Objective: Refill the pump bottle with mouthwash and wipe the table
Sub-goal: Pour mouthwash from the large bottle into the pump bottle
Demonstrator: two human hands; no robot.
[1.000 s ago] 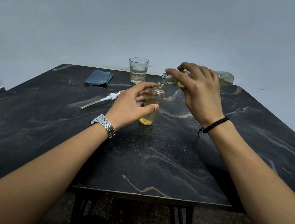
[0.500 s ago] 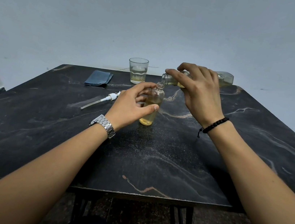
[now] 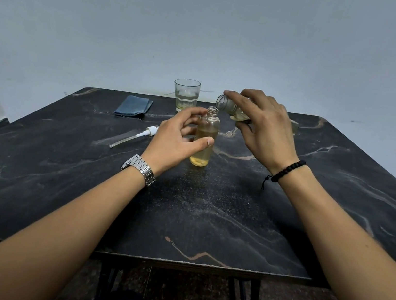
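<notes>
A small clear pump bottle (image 3: 206,135) stands upright and uncapped at the middle of the dark marble table (image 3: 208,215), more than half full of yellow liquid. My left hand (image 3: 177,142) curls around it, thumb in front and fingers behind. My right hand (image 3: 264,126) grips a clear mouthwash bottle (image 3: 228,105), tilted with its open mouth just above and right of the pump bottle's neck; little liquid shows inside. The white pump head with its tube (image 3: 140,135) lies on the table left of my left hand.
A folded blue cloth (image 3: 134,106) lies at the back left. A glass tumbler (image 3: 186,95) with a little pale liquid stands at the table's far edge, just behind the bottles. A grey wall rises behind the table.
The mouthwash bottle's neck has lifted off the pump bottle's mouth and tipped back toward level. My left hand stays on the pump bottle.
</notes>
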